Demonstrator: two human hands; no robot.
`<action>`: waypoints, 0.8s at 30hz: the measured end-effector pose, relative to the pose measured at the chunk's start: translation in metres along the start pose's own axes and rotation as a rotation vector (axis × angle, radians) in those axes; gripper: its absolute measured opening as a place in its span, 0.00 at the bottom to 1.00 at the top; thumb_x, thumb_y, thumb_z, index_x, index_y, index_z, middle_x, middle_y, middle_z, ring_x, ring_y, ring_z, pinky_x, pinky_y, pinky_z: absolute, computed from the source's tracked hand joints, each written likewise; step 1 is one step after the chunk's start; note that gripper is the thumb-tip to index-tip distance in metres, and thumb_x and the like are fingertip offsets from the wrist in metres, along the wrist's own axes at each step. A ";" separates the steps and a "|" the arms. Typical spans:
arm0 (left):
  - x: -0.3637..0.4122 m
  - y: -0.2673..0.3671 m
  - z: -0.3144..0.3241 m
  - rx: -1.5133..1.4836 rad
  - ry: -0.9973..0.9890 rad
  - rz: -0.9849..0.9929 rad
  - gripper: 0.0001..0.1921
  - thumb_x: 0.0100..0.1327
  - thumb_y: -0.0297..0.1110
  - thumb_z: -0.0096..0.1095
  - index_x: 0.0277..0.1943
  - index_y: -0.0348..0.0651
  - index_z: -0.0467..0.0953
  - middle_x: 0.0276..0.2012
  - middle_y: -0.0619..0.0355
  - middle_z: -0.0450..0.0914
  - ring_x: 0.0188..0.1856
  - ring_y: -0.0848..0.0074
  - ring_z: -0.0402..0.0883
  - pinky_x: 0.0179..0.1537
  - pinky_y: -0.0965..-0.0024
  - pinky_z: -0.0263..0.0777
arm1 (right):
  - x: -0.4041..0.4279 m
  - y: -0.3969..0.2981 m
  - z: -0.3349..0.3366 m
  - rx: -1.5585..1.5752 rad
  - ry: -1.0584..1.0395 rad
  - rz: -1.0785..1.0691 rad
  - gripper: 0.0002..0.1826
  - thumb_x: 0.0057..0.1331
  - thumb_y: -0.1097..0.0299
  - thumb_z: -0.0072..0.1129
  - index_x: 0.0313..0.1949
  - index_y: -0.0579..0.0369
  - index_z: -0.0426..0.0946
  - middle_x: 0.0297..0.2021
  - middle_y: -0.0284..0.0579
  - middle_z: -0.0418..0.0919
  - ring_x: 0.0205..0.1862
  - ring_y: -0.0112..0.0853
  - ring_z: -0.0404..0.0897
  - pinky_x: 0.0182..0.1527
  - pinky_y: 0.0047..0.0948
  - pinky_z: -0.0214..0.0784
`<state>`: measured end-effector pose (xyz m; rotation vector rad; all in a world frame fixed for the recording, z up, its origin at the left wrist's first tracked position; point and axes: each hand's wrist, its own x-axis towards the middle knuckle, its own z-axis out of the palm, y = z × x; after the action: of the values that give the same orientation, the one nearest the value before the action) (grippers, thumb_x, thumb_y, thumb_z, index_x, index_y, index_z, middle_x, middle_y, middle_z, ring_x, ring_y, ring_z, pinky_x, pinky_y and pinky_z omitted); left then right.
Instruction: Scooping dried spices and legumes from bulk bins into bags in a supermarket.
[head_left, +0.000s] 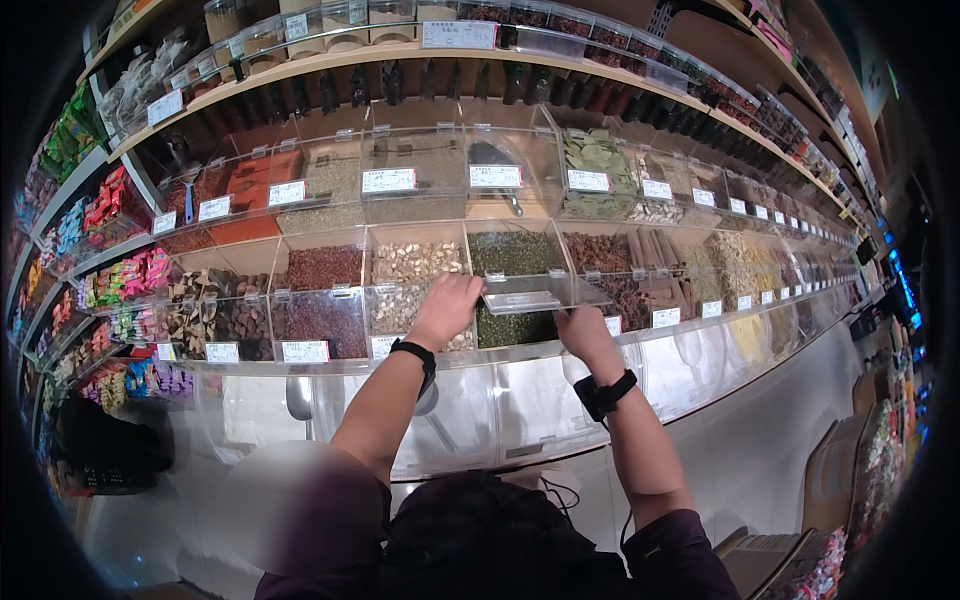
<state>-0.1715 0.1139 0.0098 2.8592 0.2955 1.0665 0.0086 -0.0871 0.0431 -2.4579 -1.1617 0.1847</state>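
Note:
A clear plastic lid (529, 296) of a bulk bin is tilted up, with a label holder along its front. My right hand (586, 335) is closed at the lid's front right corner. Beneath the lid lie small green dried peppercorn-like grains (517, 253). My left hand (450, 304) lies at the lid's left corner, over the divider beside the neighbouring bin. Its fingertips are bent down, and their grip is not plain. Pale dried slices (401, 261) fill that neighbouring bin. Both wrists wear black bands.
Red dried grains (324, 266) and reddish-brown star-shaped spices (596, 251) fill bins to either side. An upper row holds dried leaves (598, 154) and a metal scoop (514, 202). Below, clear compartments hold scoops (300, 397). Bagged sweets (124, 281) stand left; cardboard boxes (832, 465) stand right.

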 end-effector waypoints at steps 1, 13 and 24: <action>0.001 -0.001 0.000 -0.006 -0.001 0.004 0.04 0.67 0.31 0.57 0.38 0.42 0.72 0.30 0.54 0.79 0.39 0.63 0.79 0.47 0.60 0.69 | -0.004 -0.006 -0.015 -0.023 -0.043 0.031 0.18 0.65 0.59 0.60 0.43 0.65 0.82 0.37 0.70 0.80 0.43 0.63 0.80 0.48 0.52 0.74; 0.000 0.000 0.003 -0.024 0.023 -0.003 0.04 0.64 0.28 0.59 0.39 0.42 0.72 0.31 0.53 0.79 0.39 0.61 0.79 0.47 0.60 0.68 | -0.047 -0.031 -0.104 -0.197 -0.189 0.034 0.22 0.63 0.57 0.63 0.36 0.71 0.82 0.35 0.72 0.80 0.44 0.61 0.81 0.50 0.51 0.74; -0.001 -0.001 0.004 -0.033 0.039 -0.001 0.05 0.63 0.27 0.60 0.39 0.42 0.72 0.31 0.53 0.78 0.39 0.61 0.79 0.47 0.59 0.68 | -0.025 -0.029 -0.109 -0.302 -0.474 -0.037 0.19 0.59 0.60 0.60 0.33 0.69 0.83 0.36 0.69 0.81 0.44 0.57 0.82 0.50 0.48 0.74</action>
<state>-0.1693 0.1147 0.0057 2.8120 0.2787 1.1173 0.0037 -0.1232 0.1529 -2.7384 -1.5205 0.6537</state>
